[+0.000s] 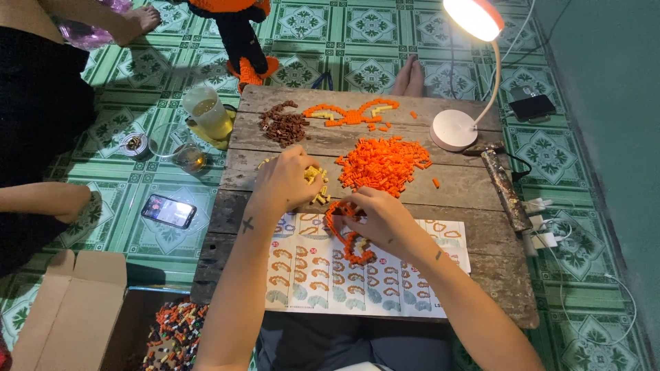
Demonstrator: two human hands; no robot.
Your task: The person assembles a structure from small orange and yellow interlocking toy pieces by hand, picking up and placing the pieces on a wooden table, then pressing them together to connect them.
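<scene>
Head view: I see my left hand point(287, 177) curled narrow, fingertips down on the yellow bricks point(317, 184) on the wooden table point(481, 185). My right hand point(383, 218) is closed on an orange brick build point(349, 237), which lies under and just left of its fingers, on the instruction sheet point(323, 282). An orange pile point(383, 163) sits just beyond.

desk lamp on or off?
On. The desk lamp head glows bright white-orange at the top of the frame, and the orange bricks on the wooden table below it are brightly lit.
</scene>
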